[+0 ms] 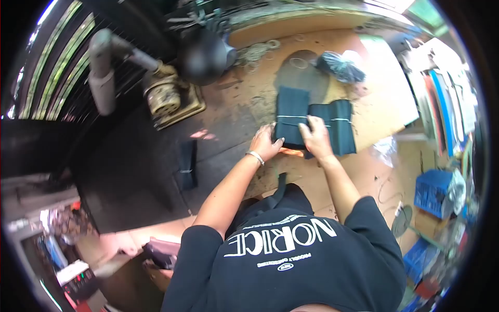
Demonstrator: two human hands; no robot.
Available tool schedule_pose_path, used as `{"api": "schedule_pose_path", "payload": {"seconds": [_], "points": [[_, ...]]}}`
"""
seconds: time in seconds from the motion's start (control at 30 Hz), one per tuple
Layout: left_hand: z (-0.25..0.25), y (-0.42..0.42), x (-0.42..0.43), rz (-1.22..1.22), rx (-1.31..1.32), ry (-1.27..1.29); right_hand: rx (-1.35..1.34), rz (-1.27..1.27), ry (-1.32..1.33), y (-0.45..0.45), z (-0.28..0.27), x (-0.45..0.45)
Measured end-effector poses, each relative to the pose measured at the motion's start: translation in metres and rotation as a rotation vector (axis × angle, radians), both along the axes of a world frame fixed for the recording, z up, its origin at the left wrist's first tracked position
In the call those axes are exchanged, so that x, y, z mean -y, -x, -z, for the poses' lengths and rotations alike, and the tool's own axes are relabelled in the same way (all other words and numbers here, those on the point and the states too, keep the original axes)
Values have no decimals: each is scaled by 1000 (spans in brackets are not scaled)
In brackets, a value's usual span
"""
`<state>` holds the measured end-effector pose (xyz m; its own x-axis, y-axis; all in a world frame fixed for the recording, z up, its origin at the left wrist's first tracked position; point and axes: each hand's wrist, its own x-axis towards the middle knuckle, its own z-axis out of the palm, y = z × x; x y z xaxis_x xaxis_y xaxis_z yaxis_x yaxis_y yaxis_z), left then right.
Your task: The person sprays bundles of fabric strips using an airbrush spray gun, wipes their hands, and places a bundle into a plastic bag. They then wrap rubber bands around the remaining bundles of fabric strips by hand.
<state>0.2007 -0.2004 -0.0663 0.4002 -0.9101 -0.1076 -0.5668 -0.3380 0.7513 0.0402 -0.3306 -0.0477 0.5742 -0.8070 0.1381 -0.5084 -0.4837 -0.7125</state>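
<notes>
A dark bundle of flat pieces (292,106) with a pale band round its middle lies at the near edge of the wooden table (249,99). My left hand (266,143) is closed on its lower left side, thumb on the front. On its right side, my right hand (317,136) grips the edge near the band. Just right of it lie more dark banded bundles (340,125), partly behind my right hand. One narrow banded bundle (187,164) rests on the dark surface to the left.
A machine motor (165,99) stands at the left. Pale rings (257,53) and a plastic-wrapped dark bundle (340,66) lie at the back. Blue crates (432,193) and stacked sheets (442,112) are at the right.
</notes>
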Motion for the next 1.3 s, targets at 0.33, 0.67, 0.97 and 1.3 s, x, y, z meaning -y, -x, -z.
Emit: {"api": "schedule_pose_path", "payload": {"seconds": [0.33,0.67,0.97,1.3], "points": [[4,-101,-230,-905,385,-577,213,-541,-158,-51,-43,-81],[42,-63,-230,-853,-496,12,17,-650,-658,-109,12,-165],[11,-45,-213,-557,-96,-255,-171,-474,-927,-140,55,-196],[24,-66,-223,-519,-234,-242,-149,-606,-1341,-142,70,-168]]}}
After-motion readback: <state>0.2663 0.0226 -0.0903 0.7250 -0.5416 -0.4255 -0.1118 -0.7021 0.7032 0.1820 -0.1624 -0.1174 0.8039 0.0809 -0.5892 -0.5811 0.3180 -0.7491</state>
